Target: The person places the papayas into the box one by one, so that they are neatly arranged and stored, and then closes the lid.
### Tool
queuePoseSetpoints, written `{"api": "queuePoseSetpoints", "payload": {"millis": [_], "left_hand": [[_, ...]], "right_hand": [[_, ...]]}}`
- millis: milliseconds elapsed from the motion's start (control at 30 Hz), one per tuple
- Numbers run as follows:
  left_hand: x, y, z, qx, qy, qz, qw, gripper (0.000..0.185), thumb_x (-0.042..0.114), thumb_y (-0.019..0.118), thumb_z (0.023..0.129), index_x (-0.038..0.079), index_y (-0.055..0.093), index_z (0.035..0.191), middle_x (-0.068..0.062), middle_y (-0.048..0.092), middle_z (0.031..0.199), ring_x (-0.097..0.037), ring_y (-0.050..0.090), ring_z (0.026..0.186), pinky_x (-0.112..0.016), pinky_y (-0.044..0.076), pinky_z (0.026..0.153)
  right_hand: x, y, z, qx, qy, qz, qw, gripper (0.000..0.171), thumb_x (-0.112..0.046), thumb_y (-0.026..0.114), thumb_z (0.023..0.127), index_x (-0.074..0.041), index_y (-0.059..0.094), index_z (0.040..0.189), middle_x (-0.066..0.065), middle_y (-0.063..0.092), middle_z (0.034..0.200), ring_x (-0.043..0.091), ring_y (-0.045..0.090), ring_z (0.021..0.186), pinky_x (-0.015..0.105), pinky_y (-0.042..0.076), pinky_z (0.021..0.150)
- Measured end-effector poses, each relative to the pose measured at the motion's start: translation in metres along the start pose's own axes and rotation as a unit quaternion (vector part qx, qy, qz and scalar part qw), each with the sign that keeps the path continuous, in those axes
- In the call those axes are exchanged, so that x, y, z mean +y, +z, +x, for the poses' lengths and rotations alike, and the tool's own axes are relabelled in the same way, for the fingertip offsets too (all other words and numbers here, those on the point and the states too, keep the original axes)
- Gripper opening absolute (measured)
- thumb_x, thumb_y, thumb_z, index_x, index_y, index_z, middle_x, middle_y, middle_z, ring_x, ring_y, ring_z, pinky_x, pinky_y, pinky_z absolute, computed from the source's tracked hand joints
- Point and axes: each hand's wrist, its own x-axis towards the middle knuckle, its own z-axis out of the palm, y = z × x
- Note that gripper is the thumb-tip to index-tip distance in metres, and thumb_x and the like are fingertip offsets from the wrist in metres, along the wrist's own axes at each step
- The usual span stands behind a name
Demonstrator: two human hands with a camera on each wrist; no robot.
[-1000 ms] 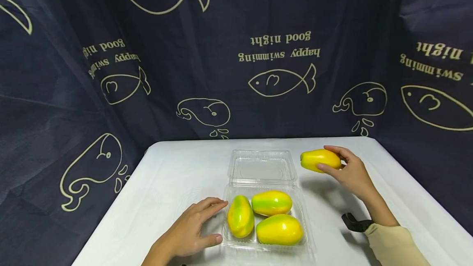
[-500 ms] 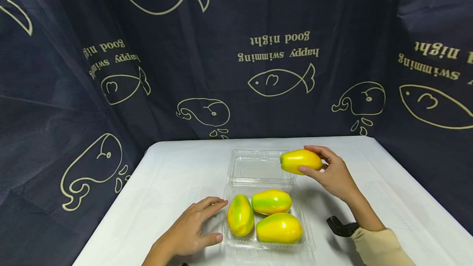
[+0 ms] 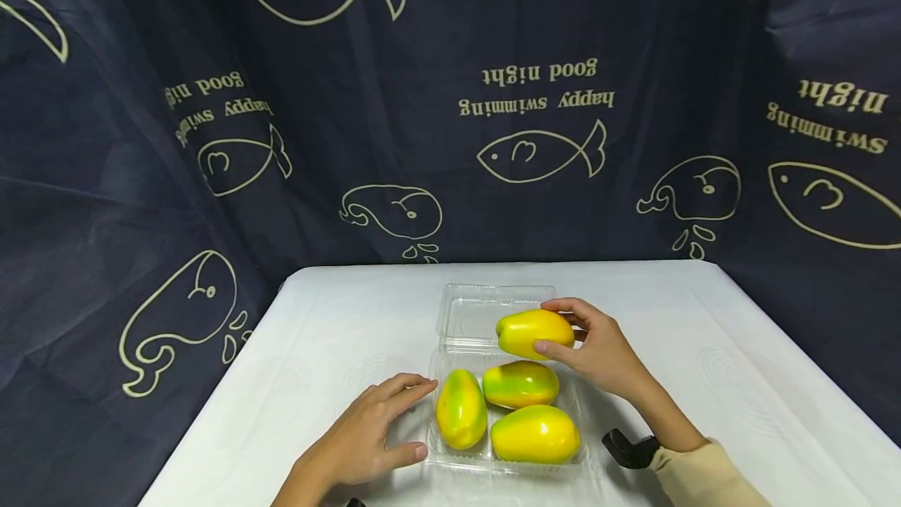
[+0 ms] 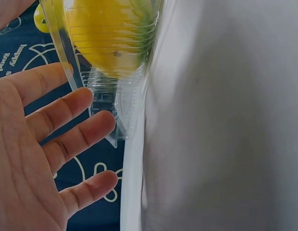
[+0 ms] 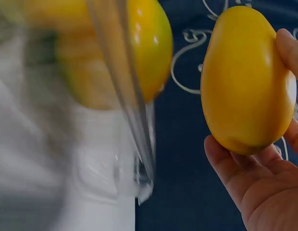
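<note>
Hands: our right hand (image 3: 598, 350) gripped a yellow mango (image 3: 535, 332); our left hand (image 3: 366, 436) lay flat and open on the worktop (image 3: 704, 319).
Mango: held above the clear tray (image 3: 587, 444)'s far edge.
Tray: near the worktop's front edge, holding three mangoes (image 3: 521, 413), left fingers touching its left side.

Head view: from above and behind, facing forward and down over the worktop (image 3: 338, 319), mid distance, curtain (image 3: 450, 139) behind. Left wrist view: very close, rolled sideways, along the palm of the left hand (image 4: 29, 159) to the tray (image 4: 120, 86) edge. Right wrist view: very close, partly blurred, on the right hand (image 5: 264, 192) and mango (image 5: 245, 77). All three share the tray.
</note>
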Motion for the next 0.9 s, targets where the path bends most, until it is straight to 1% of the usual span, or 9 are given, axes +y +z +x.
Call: {"api": "queuePoseSetpoints", "payload": {"millis": [33,200,267,367,500,600,667,733,900], "left_hand": [[0.000,0.000,0.000,0.001,0.001,0.001,1.0000,0.072,0.058,0.064,0.089,0.031,0.043,0.152,0.012,0.049,0.146,-0.010,0.054,0.127,-0.045,0.050,0.096],[0.000,0.001,0.000,-0.001,-0.008,-0.002,1.0000,0.072,0.059,0.064,0.089,0.031,0.044,0.152,0.014,0.048,0.146,-0.008,0.053,0.127,-0.045,0.050,0.097],[0.001,0.001,0.000,-0.004,-0.012,-0.009,0.9999,0.072,0.059,0.064,0.089,0.030,0.045,0.151,0.015,0.048,0.147,-0.008,0.052,0.129,-0.046,0.049,0.098],[0.001,0.001,0.000,-0.005,-0.014,-0.016,0.9998,0.072,0.059,0.064,0.089,0.030,0.045,0.151,0.016,0.047,0.147,-0.008,0.051,0.131,-0.047,0.049,0.099],[0.000,0.000,0.000,-0.008,-0.009,-0.013,0.9999,0.072,0.059,0.063,0.090,0.030,0.043,0.152,0.015,0.046,0.148,-0.009,0.051,0.132,-0.049,0.049,0.100],[0.000,0.000,0.000,-0.007,-0.007,-0.006,0.9999,0.072,0.059,0.063,0.090,0.029,0.043,0.152,0.013,0.047,0.148,-0.010,0.051,0.131,-0.048,0.048,0.100],[-0.001,0.000,0.001,-0.005,-0.004,-0.004,1.0000,0.072,0.059,0.063,0.090,0.029,0.043,0.152,0.012,0.048,0.147,-0.011,0.052,0.131,-0.049,0.049,0.099],[-0.001,0.001,0.001,-0.005,-0.008,-0.009,0.9999,0.072,0.059,0.063,0.090,0.030,0.043,0.152,0.014,0.048,0.147,-0.009,0.051,0.131,-0.048,0.049,0.100],[-0.001,0.002,0.000,-0.006,-0.012,-0.018,0.9997,0.071,0.059,0.063,0.090,0.032,0.043,0.152,0.015,0.048,0.147,-0.008,0.051,0.131,-0.049,0.049,0.099]], "right_hand": [[-0.001,0.003,0.000,-0.008,-0.004,0.000,1.000,0.059,-0.039,0.085,0.079,-0.018,0.061,0.129,-0.002,0.068,0.121,0.016,0.066,0.101,0.027,0.056,0.086],[-0.004,0.016,0.003,-0.054,-0.028,-0.010,0.998,0.061,-0.047,0.084,0.078,-0.025,0.061,0.130,-0.007,0.064,0.125,0.013,0.062,0.105,0.032,0.056,0.089],[-0.006,0.018,0.004,-0.073,-0.034,-0.011,0.997,0.062,-0.049,0.082,0.078,-0.027,0.061,0.132,-0.008,0.062,0.126,0.014,0.060,0.105,0.033,0.057,0.089],[-0.010,0.018,0.006,-0.095,-0.042,-0.018,0.994,0.061,-0.050,0.081,0.080,-0.026,0.060,0.133,-0.008,0.059,0.124,0.013,0.058,0.104,0.032,0.058,0.089],[-0.019,0.016,0.011,-0.111,-0.061,-0.031,0.991,0.057,-0.046,0.082,0.080,-0.026,0.060,0.128,-0.009,0.058,0.121,0.011,0.057,0.102,0.031,0.057,0.088],[-0.024,0.019,0.014,-0.117,-0.071,-0.038,0.990,0.054,-0.044,0.084,0.079,-0.027,0.061,0.125,-0.011,0.058,0.120,0.010,0.058,0.101,0.029,0.056,0.087],[-0.026,0.023,0.015,-0.122,-0.066,-0.044,0.989,0.054,-0.046,0.084,0.079,-0.027,0.061,0.124,-0.011,0.059,0.119,0.010,0.058,0.101,0.027,0.056,0.086],[-0.028,0.028,0.016,-0.127,-0.052,-0.041,0.990,0.055,-0.047,0.083,0.079,-0.026,0.060,0.124,-0.011,0.060,0.118,0.011,0.058,0.101,0.026,0.055,0.086],[-0.030,0.044,0.016,-0.138,-0.003,-0.006,0.990,0.056,-0.044,0.085,0.077,-0.024,0.062,0.124,-0.008,0.064,0.115,0.015,0.059,0.102,0.026,0.055,0.083]]}}
